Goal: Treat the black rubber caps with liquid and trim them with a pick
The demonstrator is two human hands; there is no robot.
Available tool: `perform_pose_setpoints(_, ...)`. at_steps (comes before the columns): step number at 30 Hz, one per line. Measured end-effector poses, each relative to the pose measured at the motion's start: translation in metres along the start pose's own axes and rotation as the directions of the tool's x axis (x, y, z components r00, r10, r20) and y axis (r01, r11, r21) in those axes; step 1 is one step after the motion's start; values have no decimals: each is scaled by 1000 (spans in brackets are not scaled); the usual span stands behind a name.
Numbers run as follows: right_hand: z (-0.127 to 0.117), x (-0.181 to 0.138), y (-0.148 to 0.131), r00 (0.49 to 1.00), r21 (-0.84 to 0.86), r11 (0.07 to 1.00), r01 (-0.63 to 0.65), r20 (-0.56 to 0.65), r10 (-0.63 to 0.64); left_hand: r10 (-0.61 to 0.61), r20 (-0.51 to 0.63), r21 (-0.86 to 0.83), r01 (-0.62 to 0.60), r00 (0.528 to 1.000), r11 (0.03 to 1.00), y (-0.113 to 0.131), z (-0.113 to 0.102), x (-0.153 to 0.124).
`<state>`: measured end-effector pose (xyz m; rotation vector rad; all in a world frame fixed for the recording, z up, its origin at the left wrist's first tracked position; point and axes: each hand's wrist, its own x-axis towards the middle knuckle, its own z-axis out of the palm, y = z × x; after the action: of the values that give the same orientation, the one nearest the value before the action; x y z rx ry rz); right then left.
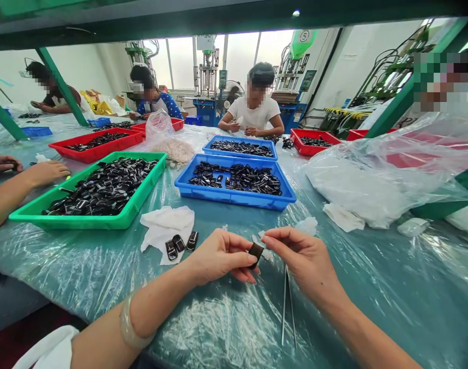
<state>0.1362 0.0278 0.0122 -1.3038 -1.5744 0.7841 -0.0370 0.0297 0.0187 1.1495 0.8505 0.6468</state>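
Observation:
My left hand (222,259) is closed around a small black plastic part (256,250), held between thumb and fingers. Close beside it, my right hand (299,256) pinches a small whitish piece (261,234) at the fingertips, near the part's upper edge. Metal tweezers (283,307) extend below my right hand toward me; whether that hand also holds them is hidden. Left of my hands, several glossy black parts (178,243) lie on and beside a crumpled white cloth (168,225).
Blue trays (234,197) and a green tray (83,221) hold many black parts. A co-worker's hand (49,171) rests by the green tray. Clear plastic bags (372,179) bulge at right. Green posts (418,77) frame the plastic-covered table (226,328). A person (252,110) works opposite.

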Motion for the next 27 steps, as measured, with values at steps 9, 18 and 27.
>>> perform_pose_setpoints(9, 1, -6, -5, 993, 235, 965, -114, 30, 110, -37, 17, 24, 36, 999, 999, -2, 5, 1)
perform_pose_setpoints(18, 2, -9, -1, 1000, 129, 992, 10, -5, -9, 8, -9, 71, -7, 1000, 997, -6, 5, 3)
perform_pose_setpoints(27, 1, -8, -2, 992, 189, 974, 124, -7, -125, 29, -48, 67, -26, 998, 997, -4, 6, 2)
